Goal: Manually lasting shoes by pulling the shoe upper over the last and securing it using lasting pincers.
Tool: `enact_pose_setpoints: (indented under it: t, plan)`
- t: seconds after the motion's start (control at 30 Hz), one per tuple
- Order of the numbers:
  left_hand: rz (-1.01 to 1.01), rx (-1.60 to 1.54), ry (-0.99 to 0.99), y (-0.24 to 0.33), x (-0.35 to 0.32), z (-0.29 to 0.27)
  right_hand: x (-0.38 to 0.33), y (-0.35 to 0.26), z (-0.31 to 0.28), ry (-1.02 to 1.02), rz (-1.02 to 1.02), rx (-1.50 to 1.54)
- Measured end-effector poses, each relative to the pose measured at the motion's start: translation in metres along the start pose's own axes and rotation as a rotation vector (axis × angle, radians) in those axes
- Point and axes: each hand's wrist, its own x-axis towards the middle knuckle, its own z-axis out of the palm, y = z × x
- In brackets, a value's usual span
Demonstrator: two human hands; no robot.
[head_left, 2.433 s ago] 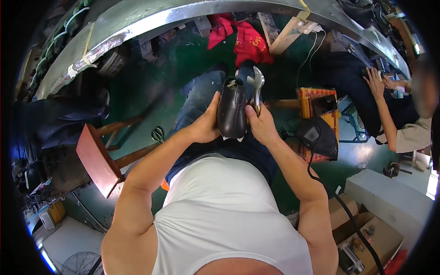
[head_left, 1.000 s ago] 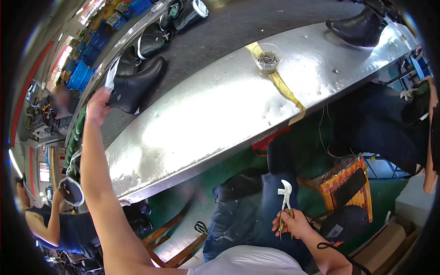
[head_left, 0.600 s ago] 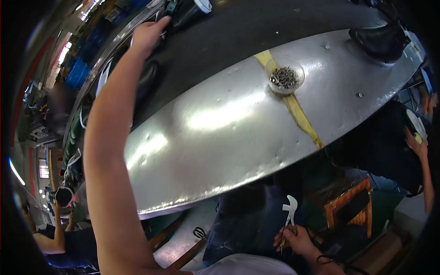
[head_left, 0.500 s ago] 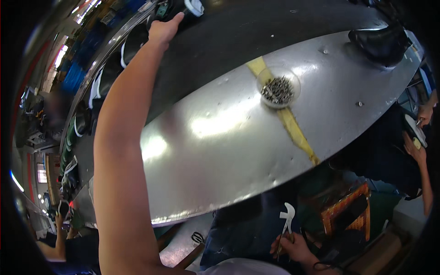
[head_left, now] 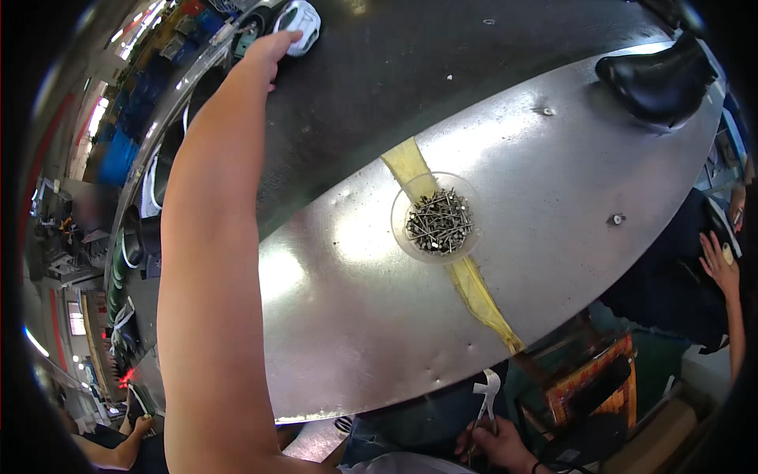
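Reaching is carrying on: the left hand (head_left: 272, 51), which a second ago was hovering over dark shoes at the bench's far left, is now stretching well beyond the clear dish of nails (head_left: 439, 221), up to a white-and-dark shoe piece (head_left: 302, 22) on the black belt (head_left: 442, 71). Its fingers are lying fairly flat and loosely spread, tips touching or nearly touching that piece; I cannot tell whether they are gripping it. The dish has been sliding toward the middle of the view as the head is turning, so the steel bench (head_left: 355, 316) is filling the frame. Below the dish, at the bench's near edge, the right hand (head_left: 497, 442) is keeping its fingers wrapped round the pincers (head_left: 485, 395), held upright. Judging by this, a fresh piece is being fetched.
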Motion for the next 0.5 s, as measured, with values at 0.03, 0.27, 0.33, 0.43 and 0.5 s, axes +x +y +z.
enact_pose_setpoints:
  t: [0.03, 0.27, 0.33, 0.43, 0.5]
  plan:
    - [-0.052, -0.116, -0.011, -0.01, 0.001, -0.023, 0.002, 0.003, 0.002, -0.03, -0.008, -0.011]
    - [-0.167, -0.65, -0.293, -0.031, -0.089, -0.124, 0.002, 0.035, 0.0, -0.055, -0.114, -0.138]
    - [-0.038, -0.688, -0.379, -0.055, -0.141, -0.158, 0.0, 0.048, 0.003, -0.045, -0.163, -0.176]
    - [0.128, -0.61, -0.44, -0.087, -0.244, -0.213, -0.005, 0.069, 0.002, 0.009, -0.2, -0.194]
    - [0.361, -0.558, -0.582, -0.103, -0.319, -0.244, -0.008, 0.086, -0.001, 0.01, -0.233, -0.167]
